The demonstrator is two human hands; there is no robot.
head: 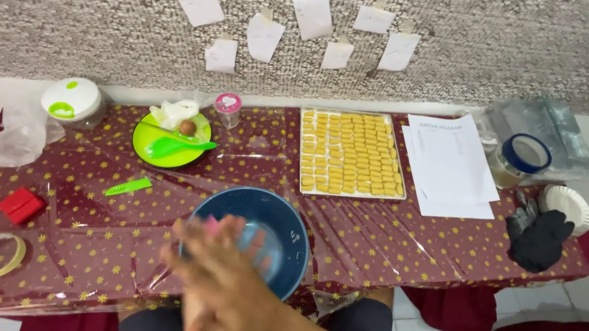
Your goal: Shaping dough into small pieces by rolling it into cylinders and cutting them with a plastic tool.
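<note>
Blue bowl (285, 226) on starred cloth (393, 235), left hand (199, 307) and right hand (234, 281) pressed together, fingers flat, blurred

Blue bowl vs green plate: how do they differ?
The blue bowl is deep, sits at the near table edge and is partly hidden by the two hands pressed together in front of it. The green plate is flat, lies farther back to the left and is untouched. The plate carries a green utensil, a small brown ball and crumpled white plastic. Both are round and rest on the starred red tablecloth.
</note>
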